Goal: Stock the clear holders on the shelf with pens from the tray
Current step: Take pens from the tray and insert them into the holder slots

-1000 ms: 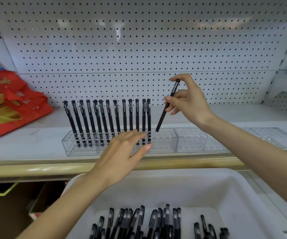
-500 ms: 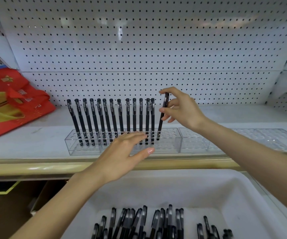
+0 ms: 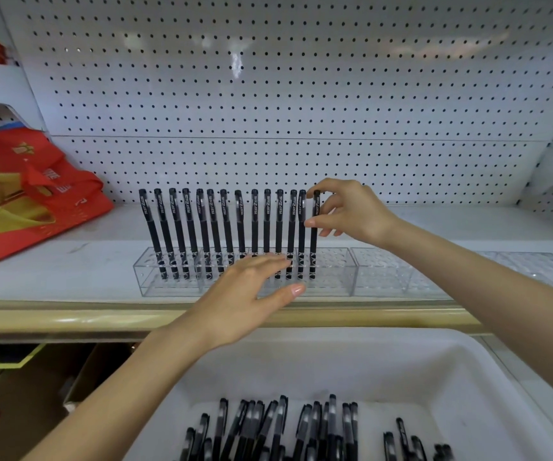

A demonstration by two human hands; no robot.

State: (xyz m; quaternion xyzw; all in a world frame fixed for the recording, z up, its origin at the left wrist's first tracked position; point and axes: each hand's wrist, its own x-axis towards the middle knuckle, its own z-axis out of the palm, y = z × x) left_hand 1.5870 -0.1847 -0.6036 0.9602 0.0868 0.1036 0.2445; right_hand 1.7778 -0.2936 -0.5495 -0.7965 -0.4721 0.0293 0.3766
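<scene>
Since a moment ago, the pen (image 3: 314, 241) in my right hand (image 3: 356, 211) has swung from a slant to upright, and its tip now sits in a hole of the holder.

Far left on the shelf (image 3: 68, 261), red bags (image 3: 35, 194) lie slumped against the pegboard (image 3: 268, 94). Next comes the first clear holder (image 3: 168, 286), which carries a row of pens (image 3: 215, 227), black and capped, standing in its back holes; those at the left end lean a little. My left hand (image 3: 245, 302) lies over the front of this holder with its fingers (image 3: 268, 264) straight and together, gripping nothing. Just right of the row, my right thumb and forefinger pinch the newly placed pen near its cap, the other fingers loosely spread. Beside it, the second holder (image 3: 388, 277) shows only its open holes, and a third holder (image 3: 534, 262) sits further right. Below the shelf edge, the white tray (image 3: 434, 377) holds loose pens (image 3: 281, 427) lying in a heap along its near side.
</scene>
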